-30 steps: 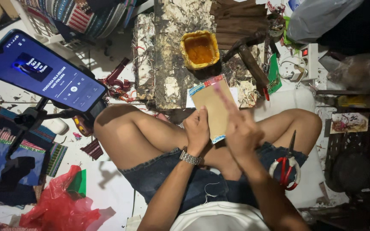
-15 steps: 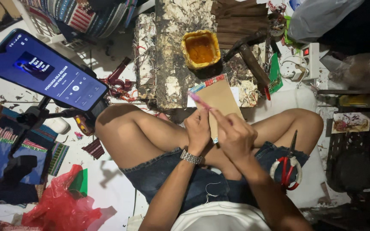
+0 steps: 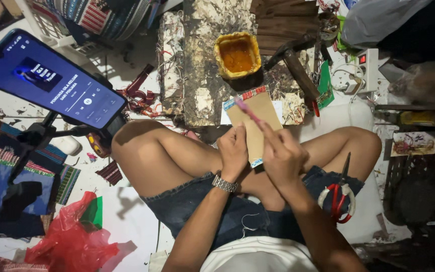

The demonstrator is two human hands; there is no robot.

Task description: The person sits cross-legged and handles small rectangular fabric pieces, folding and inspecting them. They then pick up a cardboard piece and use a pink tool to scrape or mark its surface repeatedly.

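Since half a second ago: right hand [image 3: 284, 157] shifted slightly lower and rightward, forefinger now laid along a thin pink stick [image 3: 247, 110] across the tan card [image 3: 256, 121]; card tilted a touch more, otherwise in the same spot above the knees.

Head view, looking down on crossed bare legs in denim shorts. Left hand [image 3: 234, 151], metal watch [image 3: 224, 183] at the wrist, closed on the card's lower left edge, fingers curled behind. Right hand pinching the pink stick, tip pointing up-left toward the card's upper corner; fingers narrow, closed on the stick. Card: flat tan rectangle, a red-and-white patterned strip along the top edge, a blue tab at the upper left corner and another at the bottom edge, held upright between both hands, just in front of the stained worktop [image 3: 202, 65].

On the worktop: a square yellow tub [image 3: 237, 54] of amber glue, crusted rim, well above the card. A hammer [image 3: 293, 60] with wooden handle just right of the tub. A green scrap [image 3: 324, 80] beside the handle.

Upper left: a phone [image 3: 51, 83] on a stand, dark blue screen lit, tilted. Below it, folded striped blue and red fabric pieces [image 3: 6, 171]. Lower left: a crumpled red plastic bag [image 3: 71, 242] with a green sheet under it. On the right thigh: red-handled scissors [image 3: 339, 194], blades pointing up. Far right: a white power strip [image 3: 366, 68] with a red switch, a small printed picture card [image 3: 413, 143] on the floor.
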